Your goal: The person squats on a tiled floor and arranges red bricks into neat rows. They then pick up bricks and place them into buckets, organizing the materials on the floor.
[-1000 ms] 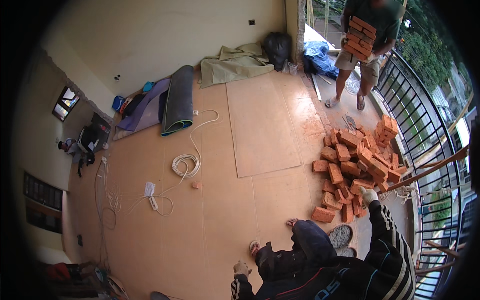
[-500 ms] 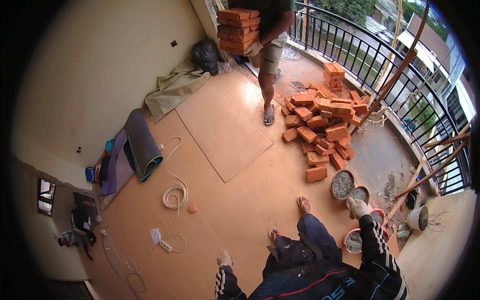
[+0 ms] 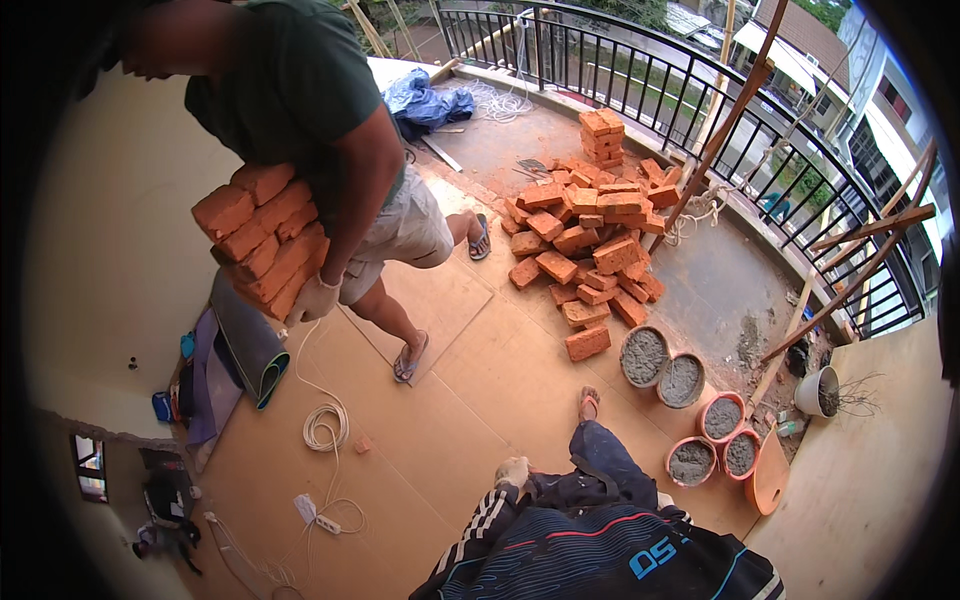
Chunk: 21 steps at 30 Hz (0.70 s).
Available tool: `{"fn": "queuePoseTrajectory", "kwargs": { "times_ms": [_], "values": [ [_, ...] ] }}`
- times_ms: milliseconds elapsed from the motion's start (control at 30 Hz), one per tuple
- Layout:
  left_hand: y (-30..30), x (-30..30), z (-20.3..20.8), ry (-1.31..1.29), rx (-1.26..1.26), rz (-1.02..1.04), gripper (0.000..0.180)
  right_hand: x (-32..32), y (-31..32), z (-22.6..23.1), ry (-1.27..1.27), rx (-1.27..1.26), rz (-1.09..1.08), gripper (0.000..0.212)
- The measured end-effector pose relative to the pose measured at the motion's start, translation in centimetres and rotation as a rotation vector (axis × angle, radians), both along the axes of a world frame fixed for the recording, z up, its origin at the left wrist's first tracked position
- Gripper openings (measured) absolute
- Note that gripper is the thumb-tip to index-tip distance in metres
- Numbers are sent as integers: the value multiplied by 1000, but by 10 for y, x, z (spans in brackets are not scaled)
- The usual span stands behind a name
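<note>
My left hand (image 3: 513, 470) wears a pale work glove and rests at the front of my dark trousers, fingers curled in, with nothing visible in them. Of my right hand (image 3: 665, 499) only a pale bit of glove shows beside my hip; my jacket hides the rest. Ahead and to the right stand several buckets of wet grey mortar: one bucket (image 3: 643, 356) touches a second bucket (image 3: 682, 380), and nearer me are a bucket (image 3: 721, 417), another bucket (image 3: 691, 461) and a further one (image 3: 740, 455). Both hands are apart from them.
A co-worker (image 3: 300, 110) passes at the left, carrying stacked bricks (image 3: 262, 235) in gloved hands. A loose brick pile (image 3: 590, 225) lies ahead, near a black railing (image 3: 640, 80). A coiled white cable (image 3: 325, 428) and a power strip (image 3: 328, 523) lie on the board floor.
My right hand has left the mortar bucket's rim and drawn back to my hip. My left hand has come in to my front. The co-worker has walked closer, toward the left, with the bricks.
</note>
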State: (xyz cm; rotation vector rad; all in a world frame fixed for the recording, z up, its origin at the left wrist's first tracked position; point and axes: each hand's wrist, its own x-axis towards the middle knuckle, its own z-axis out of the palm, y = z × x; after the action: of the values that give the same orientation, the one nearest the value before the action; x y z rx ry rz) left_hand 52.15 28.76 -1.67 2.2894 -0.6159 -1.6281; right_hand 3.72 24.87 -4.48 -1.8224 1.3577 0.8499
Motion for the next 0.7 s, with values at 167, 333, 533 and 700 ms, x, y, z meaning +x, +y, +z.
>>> {"fn": "queuePoseTrajectory", "kwargs": {
  "times_ms": [167,333,533,700],
  "values": [
    [-47,37,-33,60,74,165,43,54,-43,-73,33,97,-38,32],
    [-51,126,19,-193,-89,531,37,201,-211,68,-256,288,-1497,44],
    [-111,200,8,-232,-157,476,26,231,-448,47,-59,-240,-696,57],
    [-110,288,-40,-220,43,390,25,432,-520,71,-273,-381,-728,49]
  ]
}}
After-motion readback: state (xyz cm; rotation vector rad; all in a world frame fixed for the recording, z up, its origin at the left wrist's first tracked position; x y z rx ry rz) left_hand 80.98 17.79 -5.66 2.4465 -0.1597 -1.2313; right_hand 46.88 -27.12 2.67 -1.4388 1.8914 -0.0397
